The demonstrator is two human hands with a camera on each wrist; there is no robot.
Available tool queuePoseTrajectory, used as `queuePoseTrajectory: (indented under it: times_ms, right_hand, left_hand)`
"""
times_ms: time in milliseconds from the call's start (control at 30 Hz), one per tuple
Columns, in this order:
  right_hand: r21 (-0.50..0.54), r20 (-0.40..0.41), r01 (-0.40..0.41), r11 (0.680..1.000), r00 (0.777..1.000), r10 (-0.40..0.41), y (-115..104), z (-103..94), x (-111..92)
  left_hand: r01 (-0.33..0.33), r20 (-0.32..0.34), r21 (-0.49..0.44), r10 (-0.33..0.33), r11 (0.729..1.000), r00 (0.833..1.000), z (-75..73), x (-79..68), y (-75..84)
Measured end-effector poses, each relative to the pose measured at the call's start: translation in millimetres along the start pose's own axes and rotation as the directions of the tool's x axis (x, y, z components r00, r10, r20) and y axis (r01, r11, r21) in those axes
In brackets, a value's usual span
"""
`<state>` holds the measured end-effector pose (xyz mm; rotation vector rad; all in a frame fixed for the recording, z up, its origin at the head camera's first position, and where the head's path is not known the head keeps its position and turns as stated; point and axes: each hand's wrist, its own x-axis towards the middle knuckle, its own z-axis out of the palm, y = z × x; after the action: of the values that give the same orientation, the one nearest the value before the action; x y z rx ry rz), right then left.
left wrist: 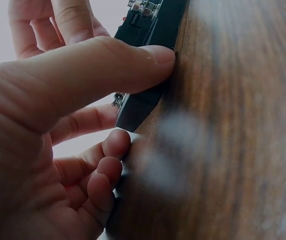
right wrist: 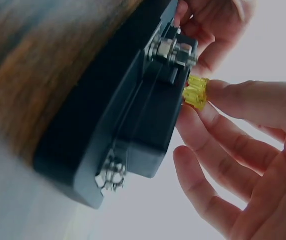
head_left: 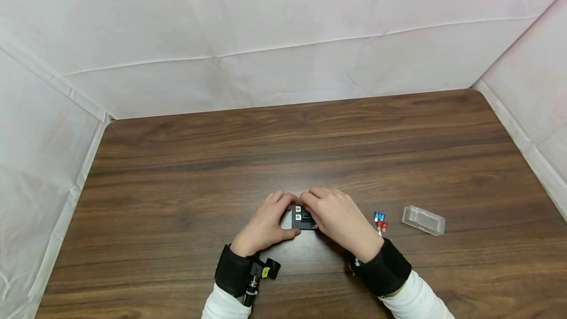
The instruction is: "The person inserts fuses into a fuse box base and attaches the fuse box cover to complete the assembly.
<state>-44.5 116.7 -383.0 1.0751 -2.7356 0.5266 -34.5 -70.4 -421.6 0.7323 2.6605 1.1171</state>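
A black fuse block [head_left: 303, 226] with metal bolt terminals lies on the table between the two hands. My left hand [head_left: 265, 221] grips it at the left end, its thumb along the near edge and fingers at the far side. In the left wrist view the thumb [left wrist: 132, 62] presses along the block's side [left wrist: 145, 102]. My right hand [head_left: 338, 216] is over the block's right part. Its thumb and fingers pinch a yellow blade fuse [right wrist: 196, 92] at the block's top face [right wrist: 150, 120], as the right wrist view shows. How deep the fuse sits is hidden.
Right of the right hand lie a blue fuse [head_left: 379, 216], a red fuse [head_left: 382, 224] and a small pale piece partly hidden by the wrist. Farther right is a clear plastic cover [head_left: 424, 220]. White sheets [head_left: 283, 78] border the wooden table [head_left: 221, 161] at the back and sides.
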Motion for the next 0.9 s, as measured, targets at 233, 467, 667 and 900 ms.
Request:
queuePoseTrajectory:
  times_ms: [233, 467, 667, 900]
  right_hand:
    - [0.004, -0.004, 0.014, 1.000, 1.000, -0.014, 2.8, -3.1, -0.6]
    - [0.006, 0.009, 0.008, 1.000, 1.000, -0.009, 3.6, -5.6, -1.5]
    - [0.008, 0.013, 0.004, 1.000, 1.000, -0.004, 3.6, -4.7, -1.7]
    - [0.040, 0.026, -0.029, 0.999, 0.999, 0.028, 3.2, -3.6, -0.7]
  left_hand:
    - [0.003, 0.005, 0.003, -0.003, 1.000, 1.000, -0.3, 0.1, 0.8]
    - [0.004, 0.001, 0.008, -0.004, 1.000, 1.000, 0.2, -0.3, 0.4]
    - [0.003, 0.000, 0.014, -0.003, 1.000, 1.000, 0.6, -0.4, 0.6]
    - [-0.003, -0.004, 0.007, 0.003, 1.000, 1.000, 0.8, -0.6, 1.6]
